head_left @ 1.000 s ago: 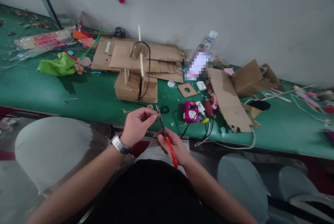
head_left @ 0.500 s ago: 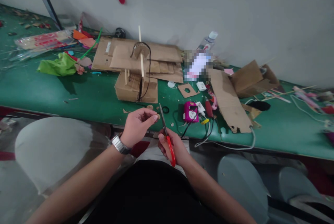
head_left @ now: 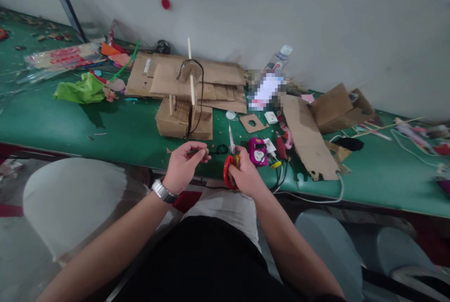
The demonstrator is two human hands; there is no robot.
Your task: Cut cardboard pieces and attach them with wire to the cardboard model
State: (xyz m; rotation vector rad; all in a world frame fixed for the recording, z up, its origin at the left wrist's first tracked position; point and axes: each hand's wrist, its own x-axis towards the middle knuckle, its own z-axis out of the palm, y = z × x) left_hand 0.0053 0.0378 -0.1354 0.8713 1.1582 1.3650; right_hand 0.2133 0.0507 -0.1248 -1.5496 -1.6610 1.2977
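Observation:
My left hand (head_left: 184, 163) is closed in a pinch at the table's front edge. A small brown piece, which looks like cardboard, shows between its thumb and fingertips. To its right, my right hand (head_left: 245, 169) grips scissors (head_left: 228, 173) by their red handles, the blades pointing away from me. The blades look closed and stand apart from the left hand. Just beyond the hands lies a black cord loop (head_left: 222, 149). Behind the left hand stands a cardboard box model (head_left: 172, 121) with wooden sticks, a cardboard disc (head_left: 191, 71) and a dark cord.
A purple power socket (head_left: 258, 152) with plugs and cables sits beside my right hand. Further right are a red-handled tool (head_left: 280, 146), a cardboard sheet (head_left: 305, 133) and an open carton (head_left: 337, 109). Stacked cardboard (head_left: 225, 72) and a bottle (head_left: 279, 60) stand near the wall.
My right hand has moved forward and slightly right, and the scissors have gone with it, their blades now further from my left hand. My left hand keeps its pinch almost in place.

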